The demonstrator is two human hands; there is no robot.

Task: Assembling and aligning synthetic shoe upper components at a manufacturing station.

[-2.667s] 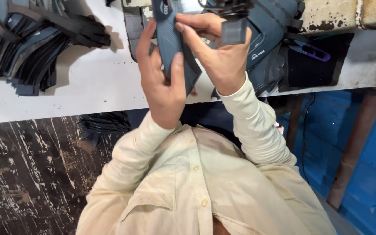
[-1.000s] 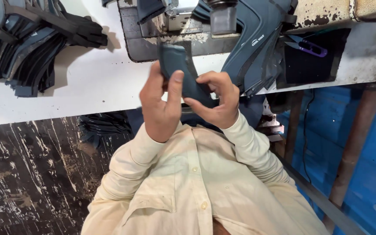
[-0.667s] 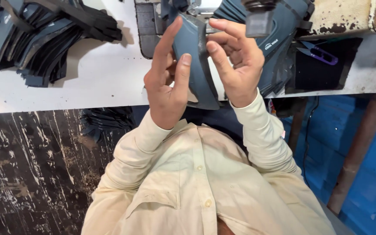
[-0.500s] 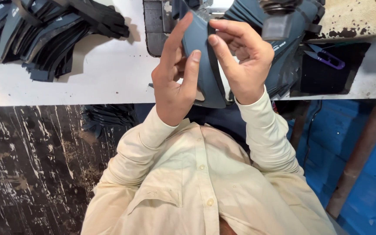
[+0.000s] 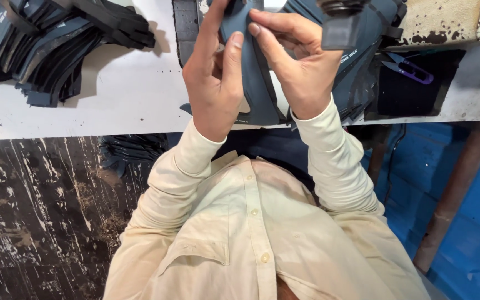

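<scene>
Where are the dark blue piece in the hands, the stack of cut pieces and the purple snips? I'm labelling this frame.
dark blue piece (image 5: 259, 100), head view, lower middle.
stack of cut pieces (image 5: 56, 50), head view, centre.
purple snips (image 5: 415, 71), head view, handle.

- A white counter (image 5: 123, 94) spans the upper frame.
- A pile of dark cut pieces (image 5: 56, 39) lies at upper left.
- Purple-handled snips (image 5: 412, 69) rest at upper right.
- A blue wall (image 5: 473, 233) fills the lower right.
- A dark, scuffed floor (image 5: 34, 222) shows at lower left.

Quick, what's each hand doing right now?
Left hand: closed on the dark blue-grey cut piece, thumb pressed on its face.
Right hand: closed on the same piece, fingers pinching its upper edge.
</scene>
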